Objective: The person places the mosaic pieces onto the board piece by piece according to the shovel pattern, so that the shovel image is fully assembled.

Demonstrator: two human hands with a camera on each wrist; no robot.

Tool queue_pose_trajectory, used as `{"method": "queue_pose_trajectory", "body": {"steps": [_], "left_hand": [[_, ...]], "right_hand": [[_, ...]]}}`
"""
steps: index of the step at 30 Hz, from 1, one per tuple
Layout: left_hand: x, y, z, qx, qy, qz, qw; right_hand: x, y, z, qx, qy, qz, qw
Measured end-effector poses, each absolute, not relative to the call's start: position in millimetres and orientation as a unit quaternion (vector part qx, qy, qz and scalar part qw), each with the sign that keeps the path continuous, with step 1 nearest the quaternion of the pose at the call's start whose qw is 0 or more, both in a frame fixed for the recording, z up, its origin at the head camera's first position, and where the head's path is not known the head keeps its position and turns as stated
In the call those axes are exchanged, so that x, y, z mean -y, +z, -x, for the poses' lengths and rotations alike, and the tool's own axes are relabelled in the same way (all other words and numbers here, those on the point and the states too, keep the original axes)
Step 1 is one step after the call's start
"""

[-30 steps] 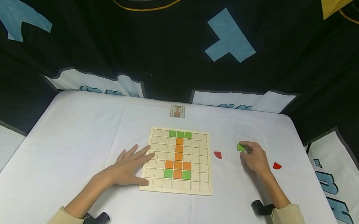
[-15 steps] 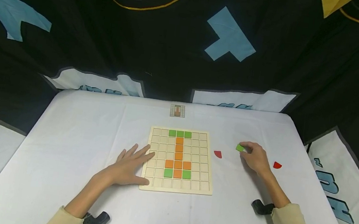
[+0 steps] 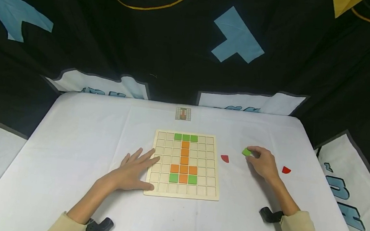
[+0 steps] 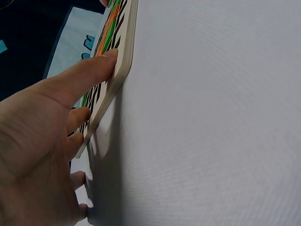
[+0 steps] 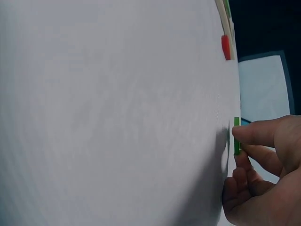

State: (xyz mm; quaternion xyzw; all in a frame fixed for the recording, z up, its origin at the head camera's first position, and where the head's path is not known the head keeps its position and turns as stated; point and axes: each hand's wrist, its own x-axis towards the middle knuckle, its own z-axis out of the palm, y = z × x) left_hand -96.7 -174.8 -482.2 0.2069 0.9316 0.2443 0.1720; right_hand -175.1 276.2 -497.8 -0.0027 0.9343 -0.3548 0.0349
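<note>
A square wooden grid board (image 3: 207,191) lies mid-table, with green and orange square tiles set in its cells. The orange tiles (image 3: 184,160) form a column that widens near the bottom; green tiles (image 3: 186,137) line the top row. My left hand (image 3: 132,174) is spread over the board's left edge, thumb and fingertips resting on the rim, as the left wrist view also shows. My right hand (image 3: 262,161) pinches a green tile (image 3: 246,152) between thumb and fingers, right of the board. In the right wrist view the tile (image 5: 237,136) stands edge-on, close over the cloth.
One red quarter-round piece (image 3: 224,158) lies between the board and my right hand. Another red piece (image 3: 286,170) sits right of that hand. A small card with a grid picture (image 3: 183,114) lies at the table's far edge. White cloth (image 3: 75,136) covers the table.
The green tile has turned in my right fingers and shifted slightly left. My left hand and the board have stayed in place.
</note>
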Motion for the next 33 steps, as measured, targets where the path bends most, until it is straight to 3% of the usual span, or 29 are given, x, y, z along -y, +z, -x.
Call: {"method": "queue_pose_trajectory", "body": {"steps": [19, 33], "left_hand": [[174, -483, 97, -0.931, 0.25, -0.207, 0.17], [174, -484, 96, -0.931, 0.249, -0.207, 0.166]], "right_hand": [[-207, -466, 136, -0.911, -0.394, 0.122, 0.016], [-151, -467, 93, -0.878, -0.412, 0.232, 0.077]]}}
